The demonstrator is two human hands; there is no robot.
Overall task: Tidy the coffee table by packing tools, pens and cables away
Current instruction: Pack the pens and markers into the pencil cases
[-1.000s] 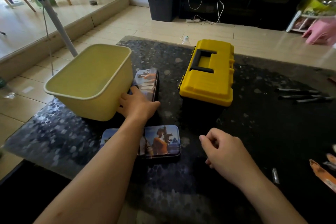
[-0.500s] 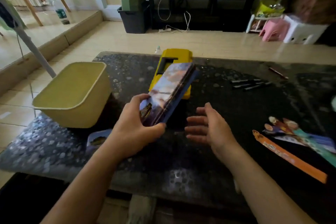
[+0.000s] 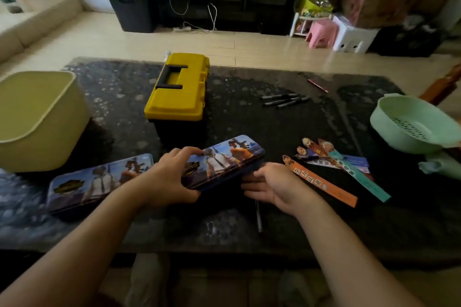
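The left hand (image 3: 172, 177) is gripping a printed pencil tin (image 3: 224, 159) at its left end, with the fingers (image 3: 184, 151) curled over the lid and the thumb pressing on the near edge. It is holding the tin tilted, far-right end raised, just above the dark speckled desk (image 3: 249, 122) at its near middle. The right hand (image 3: 272, 184) is lying palm-up just beside the tin's near right edge, its fingers loosely straight and slightly apart, reaching under the tin; whether they are touching it cannot be told. A second pencil tin (image 3: 99, 179) with the same print is lying flat on the desk to the left, partly crossed by the left forearm. A closed yellow toolbox (image 3: 178, 87) with a black handle is standing beyond the hands, and a pale yellow bin (image 3: 37, 117) is sitting at the far left. Three black pens (image 3: 284, 99) are lying together toward the far right, with a red pen (image 3: 317, 85) just beyond them. A fan of paper bookmarks (image 3: 324, 174) is lying right of the right hand, a green colander (image 3: 414, 124) is sitting at the right edge, and a single pen (image 3: 258, 217) is lying near the right wrist.
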